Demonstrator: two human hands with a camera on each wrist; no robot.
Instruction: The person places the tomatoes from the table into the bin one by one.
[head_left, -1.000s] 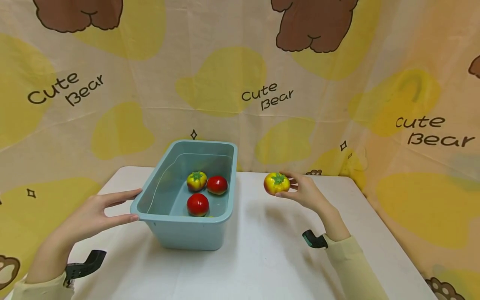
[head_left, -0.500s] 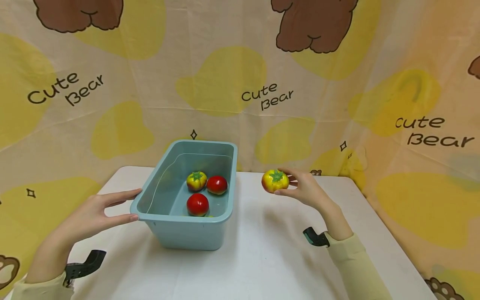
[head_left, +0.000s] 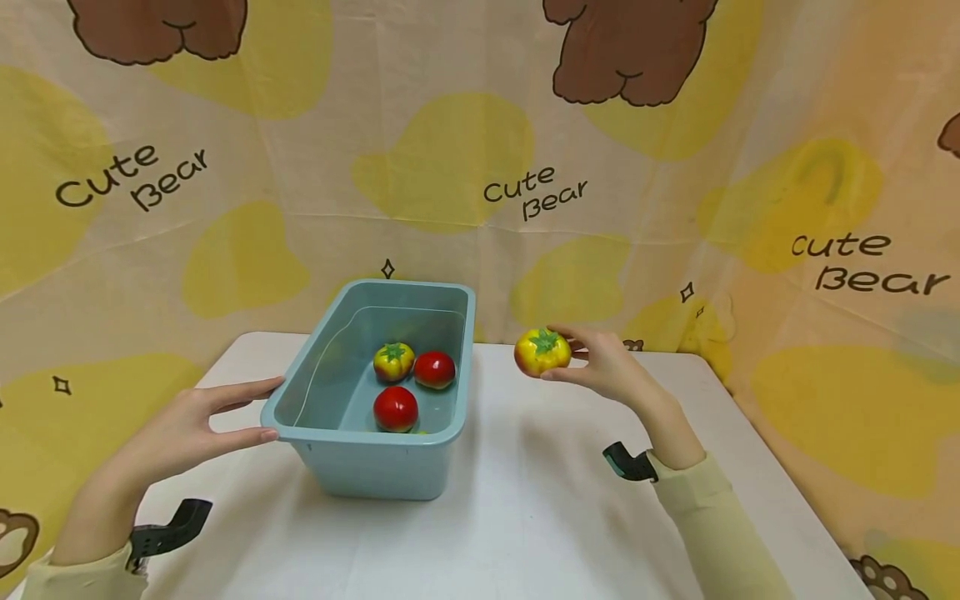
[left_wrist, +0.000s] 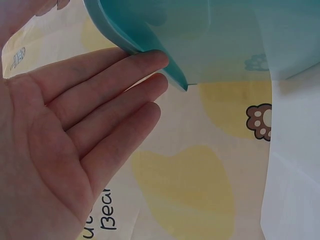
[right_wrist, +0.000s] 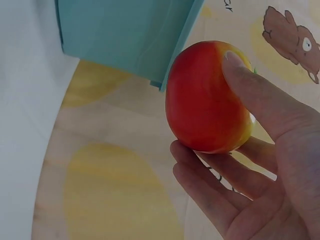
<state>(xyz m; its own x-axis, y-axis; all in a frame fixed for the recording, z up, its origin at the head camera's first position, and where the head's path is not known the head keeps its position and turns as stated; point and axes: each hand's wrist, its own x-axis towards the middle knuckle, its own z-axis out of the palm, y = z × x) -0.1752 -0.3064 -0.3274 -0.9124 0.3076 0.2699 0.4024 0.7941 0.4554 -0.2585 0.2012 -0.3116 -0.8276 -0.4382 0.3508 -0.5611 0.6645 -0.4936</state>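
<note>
Between the thumb and fingers of my right hand (head_left: 611,367) is a yellow-and-red tomato (head_left: 542,352) with a green leafy top, held above the table to the right of a blue plastic bin (head_left: 375,471). The right wrist view shows the red underside of this tomato (right_wrist: 202,100), with the thumb pressed on its side. My left hand (head_left: 198,421) touches the bin's near left corner, its fingers straight along the rim (left_wrist: 112,37). Inside the bin lie a second yellow-and-red tomato (head_left: 393,362) and two red ones, one farther back (head_left: 434,370) and one nearer (head_left: 395,410).
The bin stands on a white table (head_left: 517,517), left of its middle. A patterned cloth backdrop (head_left: 420,183) hangs behind and along the sides. A sliver of something yellow shows just over the bin's near rim. Each wrist wears a black camera strap (head_left: 171,529).
My right hand has moved slightly up and to the left with the tomato, closer to the bin. The left hand and the bin have stayed in place.
</note>
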